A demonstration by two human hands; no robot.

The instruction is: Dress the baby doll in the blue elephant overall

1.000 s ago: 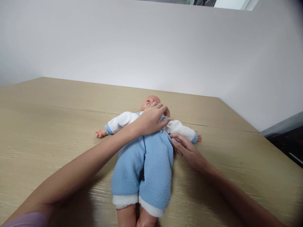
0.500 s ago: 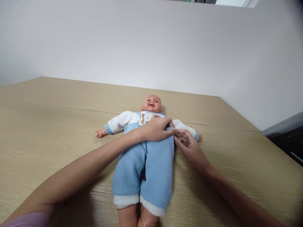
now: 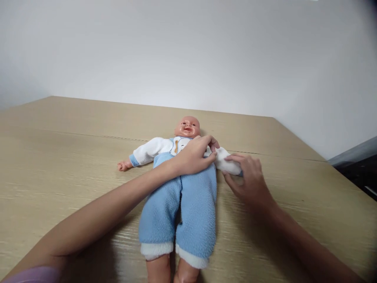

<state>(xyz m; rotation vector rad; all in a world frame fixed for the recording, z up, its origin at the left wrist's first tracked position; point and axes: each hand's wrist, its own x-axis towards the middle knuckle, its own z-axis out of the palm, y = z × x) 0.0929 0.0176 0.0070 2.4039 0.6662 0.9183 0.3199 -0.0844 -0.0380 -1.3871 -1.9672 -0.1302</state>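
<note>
A baby doll (image 3: 187,126) lies on its back, head away from me, wearing a white top with a cartoon face and blue fleece trousers (image 3: 196,208) with white cuffs. Across its chest lies my left hand (image 3: 197,155), thumb and fingers closed on the clothing by the shoulder on my right. My right hand (image 3: 249,177) is wrapped round the doll's white sleeve (image 3: 225,161) on that side, fingers above and thumb below. It hides the doll's hand there. The other sleeve (image 3: 150,151) stretches out to the left, untouched.
The doll rests on a wooden table (image 3: 73,173) with a seam running across it. A pale wall (image 3: 176,55) stands behind the table. Beyond the right edge is a dark object (image 3: 357,169).
My right hand has moved right, from the top edge of the trousers to the doll's sleeve. My left hand stays at the chest, its fingers shifted slightly upward.
</note>
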